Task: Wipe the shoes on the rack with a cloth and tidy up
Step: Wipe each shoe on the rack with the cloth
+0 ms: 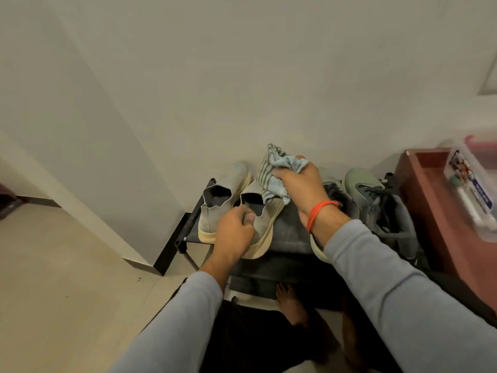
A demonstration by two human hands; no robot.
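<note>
A dark shoe rack (pixel 289 232) stands against the wall. Two grey slip-on shoes with cream soles sit on its left part. My left hand (pixel 235 232) pinches the heel collar of the nearer grey shoe (pixel 265 227); the other grey shoe (pixel 224 200) stands beside it to the left. My right hand (pixel 298 187) grips a crumpled striped blue-grey cloth (pixel 274 173) over the toe end of the held shoe. To the right are greenish laced sneakers (pixel 363 187), one partly hidden behind my right wrist.
A red-brown wooden cabinet (pixel 441 211) stands right of the rack with a clear plastic box (pixel 470 179) on it. The wall runs close behind the rack. My bare foot (pixel 291 302) is on the floor below. Beige floor opens to the left.
</note>
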